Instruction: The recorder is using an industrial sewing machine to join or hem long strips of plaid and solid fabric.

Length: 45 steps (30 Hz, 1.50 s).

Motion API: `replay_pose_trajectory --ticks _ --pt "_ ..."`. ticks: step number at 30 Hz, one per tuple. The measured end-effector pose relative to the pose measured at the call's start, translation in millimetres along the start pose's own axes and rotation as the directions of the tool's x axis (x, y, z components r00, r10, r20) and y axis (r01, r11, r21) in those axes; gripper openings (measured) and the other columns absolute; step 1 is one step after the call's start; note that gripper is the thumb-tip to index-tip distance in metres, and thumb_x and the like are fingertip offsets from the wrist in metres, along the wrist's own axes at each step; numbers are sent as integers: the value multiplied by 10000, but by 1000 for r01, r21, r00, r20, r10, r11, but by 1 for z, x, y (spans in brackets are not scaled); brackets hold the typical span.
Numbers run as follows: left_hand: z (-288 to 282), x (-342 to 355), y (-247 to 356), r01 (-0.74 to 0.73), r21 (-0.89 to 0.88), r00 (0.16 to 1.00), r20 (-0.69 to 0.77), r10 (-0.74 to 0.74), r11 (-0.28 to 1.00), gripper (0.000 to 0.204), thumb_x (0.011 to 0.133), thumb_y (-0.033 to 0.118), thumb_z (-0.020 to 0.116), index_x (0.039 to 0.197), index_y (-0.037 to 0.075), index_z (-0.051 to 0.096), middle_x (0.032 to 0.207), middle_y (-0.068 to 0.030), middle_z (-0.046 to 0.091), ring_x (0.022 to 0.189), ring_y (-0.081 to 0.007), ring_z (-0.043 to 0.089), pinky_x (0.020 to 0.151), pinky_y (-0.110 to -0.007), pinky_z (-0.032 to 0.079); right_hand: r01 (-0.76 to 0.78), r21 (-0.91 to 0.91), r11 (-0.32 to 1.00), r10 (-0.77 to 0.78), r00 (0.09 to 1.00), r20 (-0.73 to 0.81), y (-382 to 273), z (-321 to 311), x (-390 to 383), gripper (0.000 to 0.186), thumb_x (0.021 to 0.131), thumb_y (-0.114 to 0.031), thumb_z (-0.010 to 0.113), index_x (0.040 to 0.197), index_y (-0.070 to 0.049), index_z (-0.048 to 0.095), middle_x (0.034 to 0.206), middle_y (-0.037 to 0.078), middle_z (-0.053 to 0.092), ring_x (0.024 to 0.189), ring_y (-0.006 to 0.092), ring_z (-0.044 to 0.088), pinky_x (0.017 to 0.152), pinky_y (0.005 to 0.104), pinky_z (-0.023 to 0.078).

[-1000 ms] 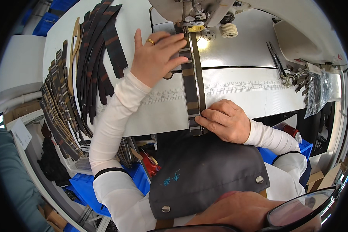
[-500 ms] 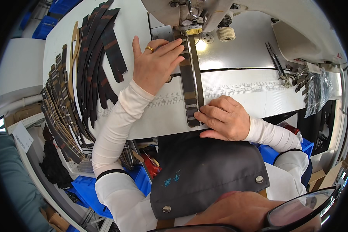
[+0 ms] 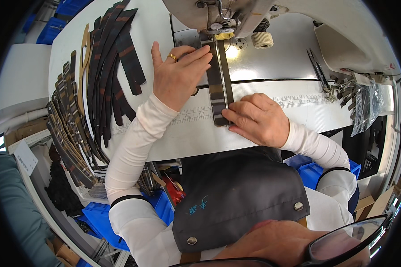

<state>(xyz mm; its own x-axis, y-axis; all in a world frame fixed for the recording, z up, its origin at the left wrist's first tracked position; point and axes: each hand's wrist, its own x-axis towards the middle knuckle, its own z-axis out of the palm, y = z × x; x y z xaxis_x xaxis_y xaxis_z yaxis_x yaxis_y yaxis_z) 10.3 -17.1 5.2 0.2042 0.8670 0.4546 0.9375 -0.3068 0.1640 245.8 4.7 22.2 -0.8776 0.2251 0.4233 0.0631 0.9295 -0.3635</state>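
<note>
A dark striped strip with a zipper (image 3: 217,98) lies lengthwise under the presser foot (image 3: 218,31) of a sewing machine, over a printed ruler scale. My left hand (image 3: 178,75) lies with fingers stretched out, their tips on the upper part of the strip near the foot, thumb apart. My right hand (image 3: 258,120) grips the lower end of the strip with bent fingers. A gold ring is on my left hand.
Dark and plaid strips (image 3: 120,66) fan out on the left of the white table (image 3: 160,138). Scissors (image 3: 318,71) and a plastic bag (image 3: 365,107) are at the right. Blue bins (image 3: 100,213) sit below the table. The machine head (image 3: 298,13) overhangs the back.
The strip has moved away from me, further under the machine; its lower end is now higher in view. My right hand moved forward with it, while my left hand shifted slightly down earlier.
</note>
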Motion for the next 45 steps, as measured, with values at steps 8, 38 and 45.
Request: replay_pose_trajectory --ticks 8,38,45 --pt "1 1 1 13 22 1000 -5 -13 1000 289 823 279 674 1084 158 696 1158 87 650 1014 -130 575 1056 -555 156 -3 -55 998 1 999 -43 14 3 9 393 643 -145 747 1002 -25 640 917 50 561 835 213 540 721 325 473" --pt "8 -2 6 -34 4 999 10 34 999 427 802 252 695 1179 86 585 1259 17 519 1105 -152 533 1029 -606 264 -25 -88 996 18 997 -75 69 3 43 334 743 -133 714 1060 -49 651 1001 72 588 868 260 557 761 353 476" --pt "10 0 -5 -35 -36 999 -31 34 999 328 807 208 689 1116 106 640 1123 40 601 973 -174 593 1049 -587 222 -63 -110 992 49 990 -129 76 7 49 324 760 -155 703 1068 -70 656 977 65 619 856 259 571 744 351 477"
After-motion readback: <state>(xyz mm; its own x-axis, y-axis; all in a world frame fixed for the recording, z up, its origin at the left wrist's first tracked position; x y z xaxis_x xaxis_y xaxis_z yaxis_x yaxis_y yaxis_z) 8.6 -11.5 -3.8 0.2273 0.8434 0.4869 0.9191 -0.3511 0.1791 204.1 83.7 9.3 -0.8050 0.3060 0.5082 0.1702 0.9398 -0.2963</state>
